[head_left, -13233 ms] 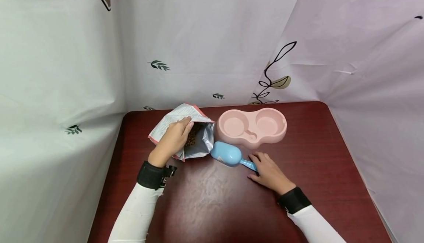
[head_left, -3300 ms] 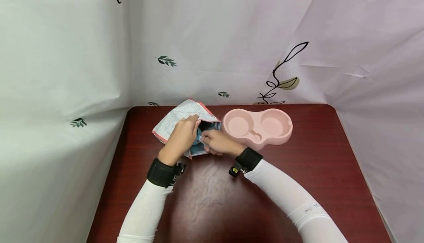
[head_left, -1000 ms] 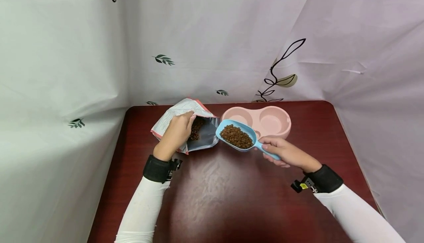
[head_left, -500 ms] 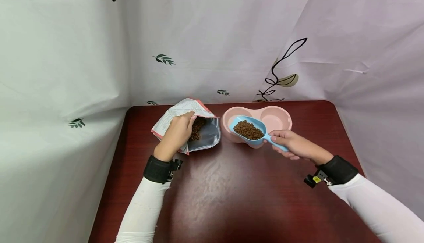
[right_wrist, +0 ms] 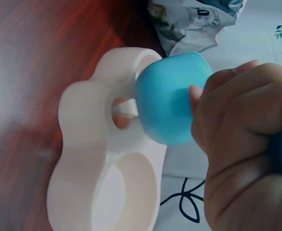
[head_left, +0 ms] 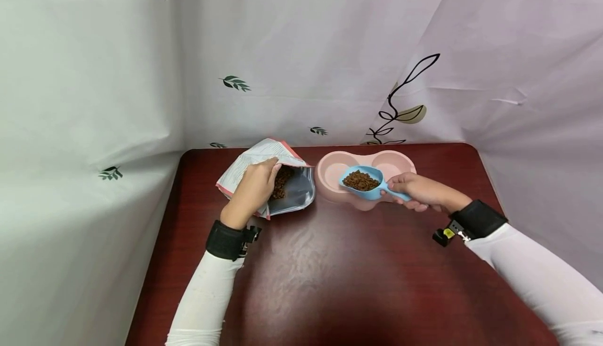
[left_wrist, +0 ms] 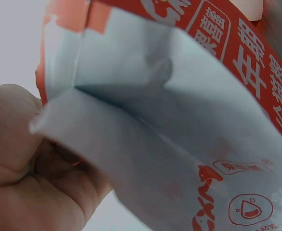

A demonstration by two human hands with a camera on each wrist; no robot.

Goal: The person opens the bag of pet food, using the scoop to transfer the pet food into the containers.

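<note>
My left hand point(head_left: 249, 190) holds the upper edge of a white and red pet food bag point(head_left: 261, 153), which lies with its mouth facing right. Dry brown kibble point(head_left: 281, 182) shows inside against the silver lining. In the left wrist view, the bag's side fold point(left_wrist: 145, 86) hides my fingertips. My right hand point(head_left: 421, 189) grips the handle of a light blue scoop point(head_left: 375, 194) heaped with kibble point(head_left: 360, 180). The scoop is over the middle of a pink double pet bowl point(head_left: 325, 189), overlapping its left basin. From the right wrist, the scoop's rounded underside point(right_wrist: 172, 103) shows above the bowl.
The bag and bowl sit side by side near the back edge of a dark red wooden table point(head_left: 306, 272). A pale printed curtain point(head_left: 292, 63) hangs behind and along both sides. Both wrists wear black camera straps point(head_left: 225, 240).
Earlier the scoop lay face down on the table, then went into the bag. It came out full of kibble and has moved right over the bowl. The left hand stays at the bag.
</note>
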